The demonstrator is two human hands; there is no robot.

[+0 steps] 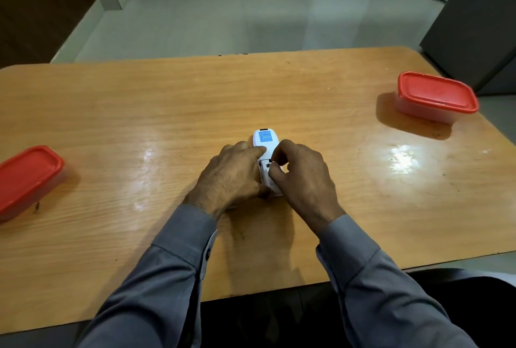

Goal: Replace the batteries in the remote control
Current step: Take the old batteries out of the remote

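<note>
A white remote control point(265, 143) lies face down at the middle of the wooden table point(139, 113), a blue label on its back. Its battery compartment, at the near end, is uncovered. My left hand point(230, 176) grips the remote's left side and holds it steady. My right hand point(303, 179) has thumb and forefinger pinched together inside the open compartment, on something small that the fingers mostly hide. I cannot tell whether it is a battery. No loose battery or cover is in sight.
A red-lidded plastic box point(437, 96) stands at the table's far right. Another red-lidded box point(26, 180) sits at the left edge. Beyond the table is a pale tiled floor; a dark cabinet stands to the right.
</note>
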